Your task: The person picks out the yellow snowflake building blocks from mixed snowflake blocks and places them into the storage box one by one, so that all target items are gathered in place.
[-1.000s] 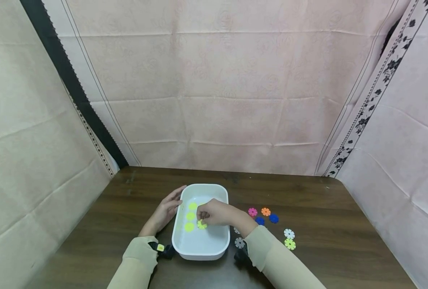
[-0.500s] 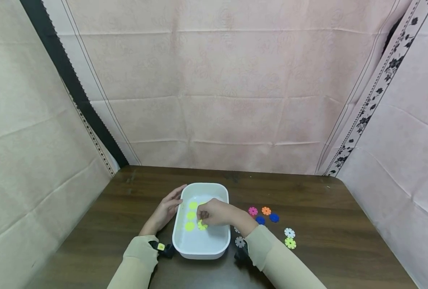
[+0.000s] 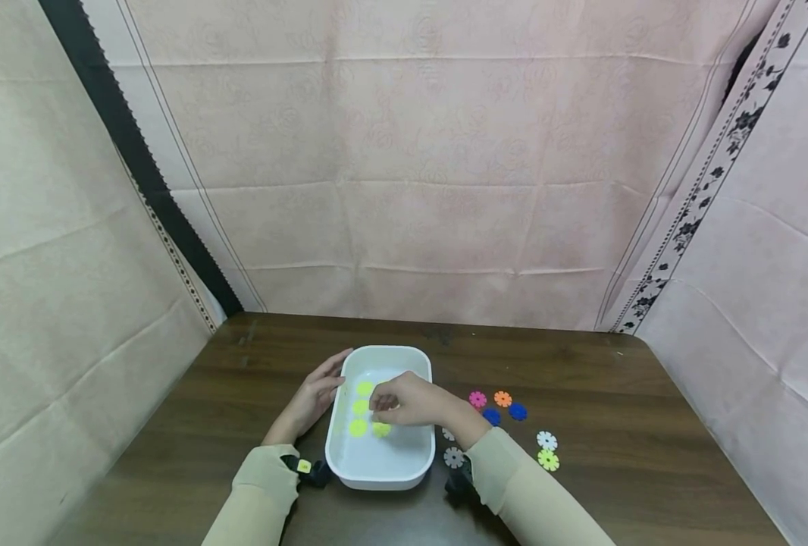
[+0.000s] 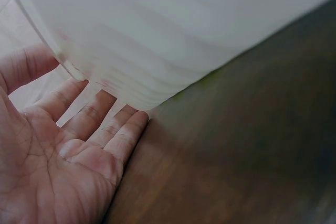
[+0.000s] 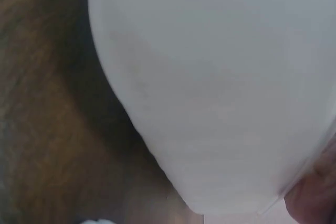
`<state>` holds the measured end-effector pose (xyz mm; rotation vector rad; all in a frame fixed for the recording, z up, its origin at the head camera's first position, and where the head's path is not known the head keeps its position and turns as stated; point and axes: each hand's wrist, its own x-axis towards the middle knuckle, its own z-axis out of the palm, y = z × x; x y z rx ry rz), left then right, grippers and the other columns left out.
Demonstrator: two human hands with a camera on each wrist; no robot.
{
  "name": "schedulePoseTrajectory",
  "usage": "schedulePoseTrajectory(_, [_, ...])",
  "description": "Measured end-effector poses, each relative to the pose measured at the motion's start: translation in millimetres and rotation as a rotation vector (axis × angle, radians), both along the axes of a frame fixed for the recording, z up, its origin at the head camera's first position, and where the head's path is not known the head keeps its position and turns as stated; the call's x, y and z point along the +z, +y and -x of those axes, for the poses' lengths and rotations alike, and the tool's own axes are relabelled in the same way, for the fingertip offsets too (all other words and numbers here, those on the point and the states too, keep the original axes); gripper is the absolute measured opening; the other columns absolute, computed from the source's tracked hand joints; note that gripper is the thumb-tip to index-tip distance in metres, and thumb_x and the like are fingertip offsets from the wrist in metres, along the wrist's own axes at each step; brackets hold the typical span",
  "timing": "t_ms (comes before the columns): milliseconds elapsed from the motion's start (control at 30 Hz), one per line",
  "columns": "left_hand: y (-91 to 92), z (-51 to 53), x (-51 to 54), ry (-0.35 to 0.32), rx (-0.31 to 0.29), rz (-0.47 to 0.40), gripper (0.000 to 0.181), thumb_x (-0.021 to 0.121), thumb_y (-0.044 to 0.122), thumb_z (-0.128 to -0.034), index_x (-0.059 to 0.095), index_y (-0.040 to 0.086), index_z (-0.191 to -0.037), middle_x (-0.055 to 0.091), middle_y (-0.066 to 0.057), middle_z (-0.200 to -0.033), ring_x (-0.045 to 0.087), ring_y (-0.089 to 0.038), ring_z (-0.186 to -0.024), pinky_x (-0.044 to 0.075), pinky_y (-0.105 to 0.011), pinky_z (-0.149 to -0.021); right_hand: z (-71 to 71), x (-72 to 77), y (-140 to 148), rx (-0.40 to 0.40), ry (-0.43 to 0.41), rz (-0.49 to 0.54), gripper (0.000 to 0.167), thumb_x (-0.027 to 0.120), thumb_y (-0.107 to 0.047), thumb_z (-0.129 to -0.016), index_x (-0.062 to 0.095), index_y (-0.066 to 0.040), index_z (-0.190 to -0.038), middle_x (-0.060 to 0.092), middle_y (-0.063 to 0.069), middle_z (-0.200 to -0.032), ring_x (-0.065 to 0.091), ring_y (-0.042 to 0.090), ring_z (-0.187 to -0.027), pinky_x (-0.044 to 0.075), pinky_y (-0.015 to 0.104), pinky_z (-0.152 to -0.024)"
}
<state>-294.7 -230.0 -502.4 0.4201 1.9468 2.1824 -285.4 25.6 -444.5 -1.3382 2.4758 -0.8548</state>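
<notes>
A white plastic tray (image 3: 380, 464) stands on the table. Inside lie several yellow-green discs (image 3: 358, 428) in a column at the left, with a notched one (image 3: 380, 430) beside the lowest. My left hand (image 3: 315, 394) rests against the tray's left side, its thumb at the rim. In the left wrist view, its fingers (image 4: 86, 119) reach fairly straight along the outer wall. My right hand (image 3: 411, 400) hovers over the notched disc, thumb and forefinger apart, with no disc clearly seen between them. The right wrist view shows mostly tray wall (image 5: 210, 93) and part of that hand.
To the tray's right lie flower-shaped discs: pink (image 3: 477, 399), orange (image 3: 502, 398), white (image 3: 546, 440), yellow-green (image 3: 548, 459) and grey (image 3: 454, 457). Two blue discs (image 3: 518, 412) sit among them. Another pale disc is partly hidden by the right arm. Cloth walls surround the brown table (image 3: 622, 455).
My right hand has lifted slightly off the notched yellow-green disc, which stays in the tray, and its thumb and forefinger have parted. The left hand and tray have not moved.
</notes>
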Motion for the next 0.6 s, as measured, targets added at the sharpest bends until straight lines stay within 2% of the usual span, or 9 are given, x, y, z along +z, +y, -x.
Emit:
schedulePoseTrajectory(367, [0.4,-0.6,0.6,0.007,0.001,0.005,0.056,0.049,0.011,-0.1002,0.039,0.017,-0.155,0.038,-0.012,-0.157,0.051,-0.019,-0.131,0.045,-0.026,-0.102,-2.2,7.8,7,0.059,0.016,0.162,0.021,0.075,-0.028,-0.092,0.073,-0.013,-0.106,0.071,-0.014,-0.095,0.065,-0.003,-0.091,0.054,0.024,-0.088])
schedulePoseTrajectory(600, [0.6,-0.1,0.9,0.0,0.0,-0.001,0.056,0.05,0.012,-0.1,0.039,0.017,-0.155,0.038,-0.011,-0.157,0.05,-0.019,-0.132,0.045,-0.026,-0.103,-5.7,12.4,14,0.02,0.029,0.302,0.021,0.075,-0.026,-0.092,0.072,-0.014,-0.109,0.073,-0.012,-0.097,0.067,0.001,-0.093,0.057,0.034,-0.087])
